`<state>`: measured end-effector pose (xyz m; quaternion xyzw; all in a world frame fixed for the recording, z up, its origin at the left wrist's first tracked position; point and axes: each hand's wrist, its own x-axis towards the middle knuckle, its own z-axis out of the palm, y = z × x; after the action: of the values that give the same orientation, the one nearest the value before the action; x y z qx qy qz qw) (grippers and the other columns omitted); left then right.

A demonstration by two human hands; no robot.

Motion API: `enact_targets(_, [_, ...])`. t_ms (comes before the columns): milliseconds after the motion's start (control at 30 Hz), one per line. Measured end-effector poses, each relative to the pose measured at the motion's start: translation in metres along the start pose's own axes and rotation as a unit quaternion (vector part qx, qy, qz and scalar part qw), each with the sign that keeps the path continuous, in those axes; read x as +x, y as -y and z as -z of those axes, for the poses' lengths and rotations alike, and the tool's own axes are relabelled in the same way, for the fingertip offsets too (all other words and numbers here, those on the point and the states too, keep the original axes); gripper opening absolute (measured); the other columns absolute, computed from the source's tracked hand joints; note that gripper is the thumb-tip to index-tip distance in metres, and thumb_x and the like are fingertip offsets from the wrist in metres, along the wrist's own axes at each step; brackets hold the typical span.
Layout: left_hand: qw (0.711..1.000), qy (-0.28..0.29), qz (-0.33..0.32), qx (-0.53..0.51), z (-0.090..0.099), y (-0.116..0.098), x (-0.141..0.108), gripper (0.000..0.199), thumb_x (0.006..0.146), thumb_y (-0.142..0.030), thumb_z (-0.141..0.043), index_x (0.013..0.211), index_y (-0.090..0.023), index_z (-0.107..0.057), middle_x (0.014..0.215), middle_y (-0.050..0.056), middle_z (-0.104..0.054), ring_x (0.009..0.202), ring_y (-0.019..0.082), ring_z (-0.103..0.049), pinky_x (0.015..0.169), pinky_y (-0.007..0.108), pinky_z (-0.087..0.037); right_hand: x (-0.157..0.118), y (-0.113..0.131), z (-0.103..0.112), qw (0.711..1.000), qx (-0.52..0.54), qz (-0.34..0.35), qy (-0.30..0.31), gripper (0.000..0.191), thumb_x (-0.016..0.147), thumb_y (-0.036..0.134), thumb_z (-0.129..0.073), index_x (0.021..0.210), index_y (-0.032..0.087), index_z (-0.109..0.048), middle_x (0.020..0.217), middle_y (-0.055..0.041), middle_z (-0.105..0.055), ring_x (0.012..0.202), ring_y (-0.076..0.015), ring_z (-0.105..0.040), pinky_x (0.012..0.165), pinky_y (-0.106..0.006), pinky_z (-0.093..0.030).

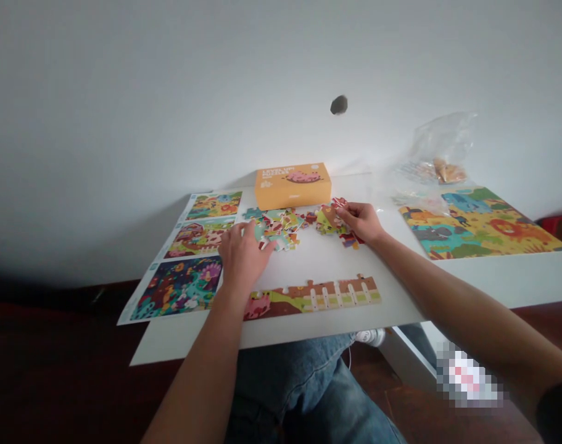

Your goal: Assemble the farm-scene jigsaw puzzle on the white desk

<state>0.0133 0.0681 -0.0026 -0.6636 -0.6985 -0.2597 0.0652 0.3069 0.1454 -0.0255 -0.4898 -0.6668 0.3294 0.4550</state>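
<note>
My right hand [364, 222] pinches a red-patterned puzzle piece [339, 202] between thumb and fingers, above the right part of the loose pieces. My left hand [246, 254] rests at the left edge of a heap of puzzle pieces [283, 227], fingers spread and curved over it. Whether its fingertips touch a piece is hidden. Nearer to me lies a joined strip of puzzle pieces [318, 299], showing a white fence, brown ground and a pink pig at its left end. More loose pieces [327, 220] lie under my right hand.
Behind the pieces stands an orange puzzle box [293, 188]. A reference sheet [181, 256] with three pictures lies at left. To the right is an assembled animal puzzle [484, 225], with clear plastic bags [442, 148] behind it. The white table [179, 342] meets the wall.
</note>
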Motion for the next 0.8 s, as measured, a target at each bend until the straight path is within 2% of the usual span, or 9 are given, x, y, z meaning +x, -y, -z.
enact_targets(100, [0.995,0.083,0.05,0.032,-0.004,0.023,0.006,0.048,0.07,-0.045,-0.072,0.106,-0.013,-0.068,0.101,0.018,-0.068,0.101,0.035,-0.06,0.09,0.044,-0.045,0.0,0.001,0.002,1.0,-0.027,-0.005,-0.009,0.053,0.081,0.066,-0.057,0.06,0.018,-0.048,0.052,0.0052,-0.032,0.052,-0.0081,-0.027,0.048,-0.026,-0.02])
enact_targets(167, [0.992,0.108,0.056,0.021,-0.006,0.03,0.009,0.042,0.072,-0.038,-0.069,0.105,-0.012,-0.069,0.095,0.016,-0.07,0.094,0.034,-0.063,0.086,0.042,-0.046,0.001,0.0,0.002,0.999,-0.035,-0.008,-0.006,0.053,0.081,0.065,-0.057,0.059,0.018,-0.047,0.051,0.0054,-0.031,0.051,-0.0081,-0.026,0.047,-0.026,-0.019])
enact_targets(300, [0.99,0.108,0.083,-0.03,-0.007,0.029,0.011,0.048,0.069,-0.026,-0.067,0.115,-0.013,-0.068,0.086,0.011,-0.072,0.08,0.029,-0.066,0.077,0.036,-0.048,0.0,-0.003,0.002,0.999,-0.04,-0.007,0.005,0.053,0.08,0.066,-0.057,0.059,0.018,-0.05,0.049,0.0052,-0.033,0.049,-0.0084,-0.028,0.046,-0.026,-0.02])
enact_targets(533, [0.973,0.074,0.136,-0.171,-0.007,0.029,0.013,0.045,0.062,-0.025,-0.072,0.106,-0.016,-0.074,0.076,0.002,-0.07,0.064,0.019,-0.063,0.063,0.028,-0.046,0.0,-0.005,0.001,0.998,-0.062,-0.014,0.009,0.054,0.08,0.066,-0.057,0.067,0.014,-0.064,0.05,0.0037,-0.038,0.049,-0.0092,-0.03,0.045,-0.025,-0.023])
enact_targets(600, [0.955,0.062,0.147,-0.25,-0.007,0.031,0.014,0.04,0.062,-0.025,-0.072,0.101,-0.016,-0.076,0.075,0.002,-0.069,0.062,0.017,-0.061,0.06,0.027,-0.045,0.001,-0.007,0.001,0.998,-0.057,-0.017,0.008,0.052,0.08,0.063,-0.059,0.078,0.013,-0.069,0.052,0.0034,-0.042,0.05,-0.0096,-0.032,0.045,-0.025,-0.024])
enact_targets(700, [0.907,0.066,0.162,-0.384,-0.005,0.026,0.013,0.038,0.062,-0.027,-0.074,0.097,-0.016,-0.077,0.073,0.001,-0.069,0.063,0.015,-0.06,0.06,0.026,-0.046,0.001,-0.004,0.003,0.998,-0.06,-0.005,-0.018,0.05,0.079,0.057,-0.064,0.105,0.015,-0.071,0.056,0.004,-0.046,0.051,-0.01,-0.035,0.047,-0.024,-0.026])
enact_targets(767, [0.874,0.057,0.172,-0.451,-0.002,0.015,0.011,0.036,0.063,-0.032,-0.076,0.096,-0.016,-0.077,0.077,0.003,-0.071,0.069,0.016,-0.062,0.065,0.026,-0.048,-0.003,0.005,0.003,0.998,-0.056,0.005,-0.032,0.049,0.078,0.055,-0.067,0.107,0.015,-0.071,0.057,0.0041,-0.045,0.052,-0.0097,-0.035,0.048,-0.024,-0.027])
enact_targets(800, [0.857,0.054,0.178,-0.481,-0.001,0.007,0.009,0.035,0.064,-0.035,-0.077,0.094,-0.016,-0.077,0.08,0.004,-0.072,0.072,0.016,-0.063,0.067,0.026,-0.048,-0.006,0.011,0.003,0.999,-0.043,0.005,-0.019,0.048,0.079,0.055,-0.066,0.103,0.015,-0.072,0.057,0.004,-0.045,0.051,-0.0095,-0.035,0.048,-0.024,-0.026])
